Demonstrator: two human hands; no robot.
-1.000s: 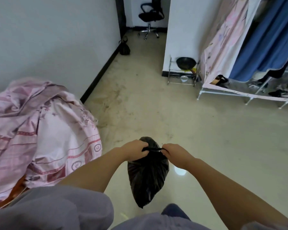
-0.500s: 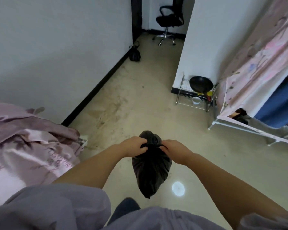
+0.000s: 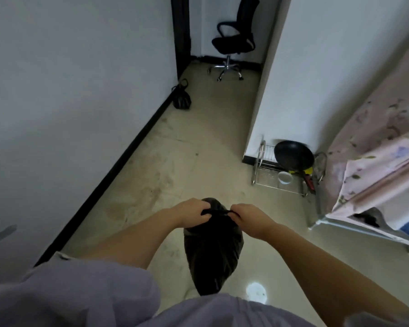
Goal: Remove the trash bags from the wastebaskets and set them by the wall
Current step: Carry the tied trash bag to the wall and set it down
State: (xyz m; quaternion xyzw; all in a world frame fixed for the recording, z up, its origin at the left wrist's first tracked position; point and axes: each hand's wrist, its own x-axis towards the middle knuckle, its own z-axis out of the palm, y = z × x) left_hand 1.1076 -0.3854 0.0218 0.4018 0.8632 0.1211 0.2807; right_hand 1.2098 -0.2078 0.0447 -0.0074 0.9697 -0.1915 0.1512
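Bare floor runs open ahead between the left wall and the white partition. A tied black bag sits against the left baseboard; a dish rack with a pan narrows the right side, and an office chair blocks the far end.

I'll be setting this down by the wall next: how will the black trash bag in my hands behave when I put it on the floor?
Probably floppy: the trash bag hangs as a soft teardrop from the left hand and right hand. It seems light, held only by pinched handles. It will likely slump, like the tied bag by the wall.
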